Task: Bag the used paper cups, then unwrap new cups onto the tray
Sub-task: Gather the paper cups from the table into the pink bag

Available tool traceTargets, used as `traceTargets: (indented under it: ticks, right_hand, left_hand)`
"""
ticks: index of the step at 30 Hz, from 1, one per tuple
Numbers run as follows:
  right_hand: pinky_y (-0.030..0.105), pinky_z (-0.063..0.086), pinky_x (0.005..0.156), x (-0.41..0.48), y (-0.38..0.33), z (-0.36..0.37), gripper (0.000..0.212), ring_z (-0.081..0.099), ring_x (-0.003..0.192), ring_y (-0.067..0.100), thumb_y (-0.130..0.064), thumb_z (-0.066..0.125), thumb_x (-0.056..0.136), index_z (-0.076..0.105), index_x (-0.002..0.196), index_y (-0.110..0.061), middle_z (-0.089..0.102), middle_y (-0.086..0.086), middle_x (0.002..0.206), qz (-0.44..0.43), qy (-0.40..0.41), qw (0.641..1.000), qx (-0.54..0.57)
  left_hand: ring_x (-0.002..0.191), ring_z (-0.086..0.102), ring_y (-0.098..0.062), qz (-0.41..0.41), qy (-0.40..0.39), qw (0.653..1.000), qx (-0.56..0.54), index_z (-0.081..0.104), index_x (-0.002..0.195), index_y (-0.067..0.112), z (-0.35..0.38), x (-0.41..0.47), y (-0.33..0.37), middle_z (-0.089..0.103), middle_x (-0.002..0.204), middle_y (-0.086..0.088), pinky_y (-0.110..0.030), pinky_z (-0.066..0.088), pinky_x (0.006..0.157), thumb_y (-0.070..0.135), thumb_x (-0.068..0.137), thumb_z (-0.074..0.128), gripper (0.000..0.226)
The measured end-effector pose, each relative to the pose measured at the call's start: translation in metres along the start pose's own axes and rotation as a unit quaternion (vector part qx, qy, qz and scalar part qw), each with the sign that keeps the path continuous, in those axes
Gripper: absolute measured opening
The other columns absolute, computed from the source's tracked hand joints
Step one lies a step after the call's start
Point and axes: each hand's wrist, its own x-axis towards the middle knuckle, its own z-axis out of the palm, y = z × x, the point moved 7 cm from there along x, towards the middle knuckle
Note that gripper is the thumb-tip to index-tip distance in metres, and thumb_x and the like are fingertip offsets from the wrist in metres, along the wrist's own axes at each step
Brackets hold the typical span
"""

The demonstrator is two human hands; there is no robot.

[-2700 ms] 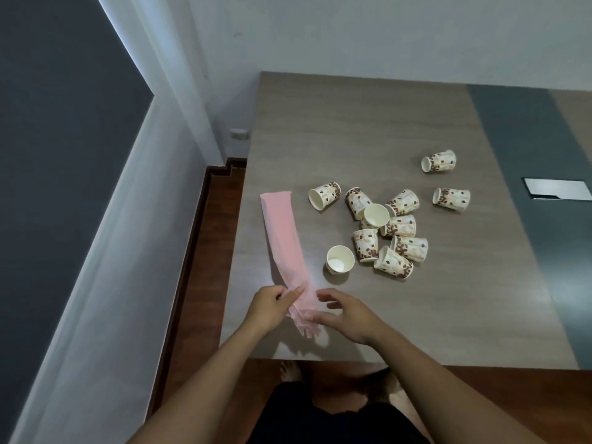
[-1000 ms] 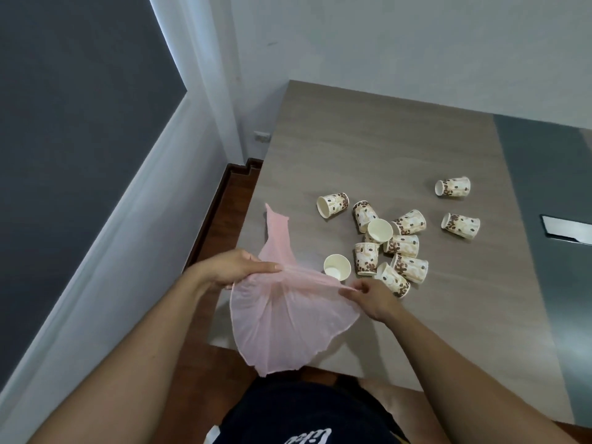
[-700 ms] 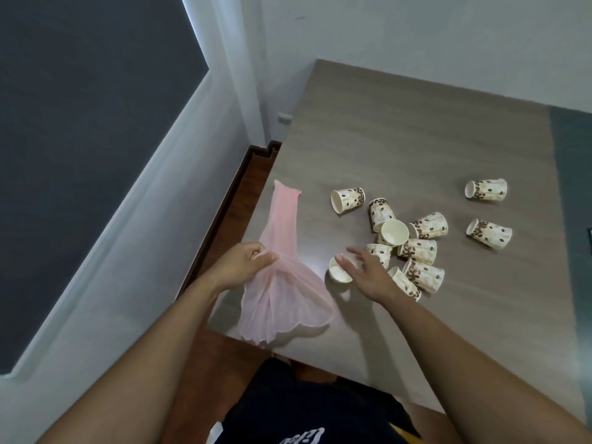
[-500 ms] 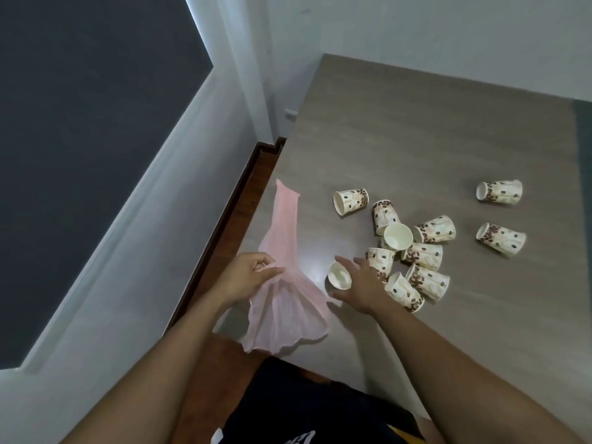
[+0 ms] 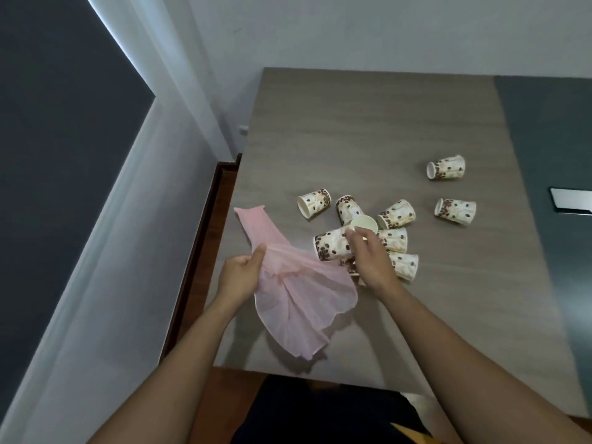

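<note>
The single view looked from the person's head, above the near edge of the surface (image 5: 352, 129), facing forward and steeply down. It sat close: both forearms ran up from the frame's bottom, with the left hand (image 5: 242, 278) and right hand (image 5: 371, 257) near its middle. The wide lens took in the surface's left and far edges, the floor (image 5: 221, 200) and the wall (image 5: 352, 27).

Bag (image 5: 298, 302) at table's (image 5: 368, 129) near left edge; cups (image 5: 397, 214) clustered right of it, two farther right
</note>
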Motion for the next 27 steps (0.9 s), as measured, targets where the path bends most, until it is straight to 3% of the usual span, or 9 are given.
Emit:
traceTargets:
  ticks: [3, 5, 8, 12, 15, 19, 22, 24, 27]
  right_hand:
    - [0.045, 0.058, 0.078, -0.01, -0.008, 0.0, 0.037, 0.067, 0.085, 0.03, -0.051, 0.058, 0.105, 0.069, 0.099, -0.016, 0.07, 0.018, 0.094, 0.033, -0.074, 0.992, 0.102]
    - [0.051, 0.063, 0.083, -0.019, -0.007, 0.004, 0.039, 0.068, 0.094, 0.03, -0.05, 0.061, 0.102, 0.072, 0.102, -0.013, 0.072, 0.02, 0.103, 0.024, -0.107, 0.991, 0.075]
    - [0.054, 0.065, 0.097, -0.03, 0.003, 0.009, 0.032, 0.076, 0.101, 0.011, -0.055, 0.07, 0.099, 0.071, 0.121, -0.033, 0.08, -0.008, 0.109, -0.01, -0.096, 0.995, -0.022]
    - [0.046, 0.062, 0.105, -0.041, 0.01, 0.025, 0.071, 0.076, 0.112, 0.008, -0.06, 0.088, 0.082, 0.052, 0.139, -0.037, 0.072, -0.007, 0.131, -0.048, -0.077, 0.994, -0.057]
    - [0.045, 0.059, 0.109, -0.044, 0.008, 0.042, 0.087, 0.073, 0.118, 0.004, -0.067, 0.093, 0.074, 0.042, 0.139, -0.039, 0.068, -0.012, 0.139, -0.073, -0.075, 0.989, -0.1]
    - [0.059, 0.029, 0.127, -0.039, 0.006, 0.055, 0.084, 0.068, 0.127, 0.009, -0.089, 0.071, 0.069, 0.036, 0.131, -0.045, 0.072, -0.018, 0.132, -0.106, -0.055, 0.966, -0.229]
    - [0.059, 0.043, 0.116, -0.038, 0.006, 0.056, 0.084, 0.066, 0.13, 0.016, -0.092, 0.068, 0.066, 0.042, 0.133, -0.048, 0.072, -0.017, 0.133, -0.133, -0.065, 0.95, -0.274]
    - [0.059, 0.043, 0.114, -0.038, 0.008, 0.055, 0.095, 0.058, 0.137, 0.022, -0.099, 0.062, 0.063, 0.048, 0.143, -0.05, 0.069, -0.016, 0.141, -0.136, -0.064, 0.935, -0.323]
    - [0.074, 0.017, 0.126, -0.036, 0.014, 0.053, 0.109, 0.041, 0.151, 0.025, -0.11, 0.044, 0.062, 0.045, 0.155, -0.053, 0.063, -0.011, 0.151, -0.129, -0.066, 0.905, -0.4]
  left_hand:
    - [0.06, 0.055, -0.023, 0.012, 0.002, 1.0, -0.004, 0.048, 0.056, 0.012, 0.008, -0.007, 0.023, 0.056, 0.06, -0.007, -0.036, 0.037, 0.061, 0.056, 0.113, 0.054, 0.072]
    - [0.061, 0.054, -0.021, 0.024, 0.0, 1.0, -0.008, 0.047, 0.054, 0.017, 0.011, -0.012, 0.037, 0.054, 0.06, -0.004, -0.036, 0.037, 0.059, 0.053, 0.115, 0.051, 0.071]
    - [0.075, 0.066, -0.025, 0.057, -0.008, 0.998, -0.008, 0.065, 0.068, 0.012, 0.013, -0.012, 0.049, 0.068, 0.074, -0.007, -0.037, 0.045, 0.069, 0.055, 0.116, 0.047, 0.067]
    - [0.106, 0.077, -0.023, 0.099, -0.081, 0.991, -0.042, 0.078, 0.111, 0.014, 0.02, -0.016, 0.062, 0.082, 0.108, -0.006, -0.043, 0.061, 0.1, 0.05, 0.118, 0.045, 0.049]
    - [0.114, 0.078, -0.023, 0.119, -0.132, 0.983, -0.054, 0.078, 0.118, 0.02, 0.021, -0.019, 0.069, 0.084, 0.113, -0.004, -0.053, 0.058, 0.113, 0.054, 0.116, 0.047, 0.045]
    - [0.122, 0.078, -0.019, 0.133, -0.17, 0.972, -0.095, 0.079, 0.123, 0.033, 0.009, -0.018, 0.075, 0.085, 0.121, 0.004, -0.051, 0.056, 0.118, 0.065, 0.11, 0.053, 0.043]
    - [0.133, 0.074, -0.024, 0.123, -0.205, 0.956, -0.173, 0.078, 0.134, 0.033, 0.002, -0.017, 0.078, 0.083, 0.133, 0.001, -0.055, 0.053, 0.122, 0.059, 0.111, 0.058, 0.04]
    - [0.132, 0.075, -0.027, 0.128, -0.199, 0.949, -0.206, 0.079, 0.136, 0.026, -0.006, -0.016, 0.08, 0.083, 0.132, -0.004, -0.055, 0.052, 0.122, 0.05, 0.114, 0.06, 0.037]
    - [0.12, 0.079, -0.025, 0.129, -0.176, 0.952, -0.216, 0.084, 0.127, 0.025, -0.014, -0.016, 0.079, 0.086, 0.122, -0.004, -0.053, 0.056, 0.118, 0.043, 0.114, 0.063, 0.03]
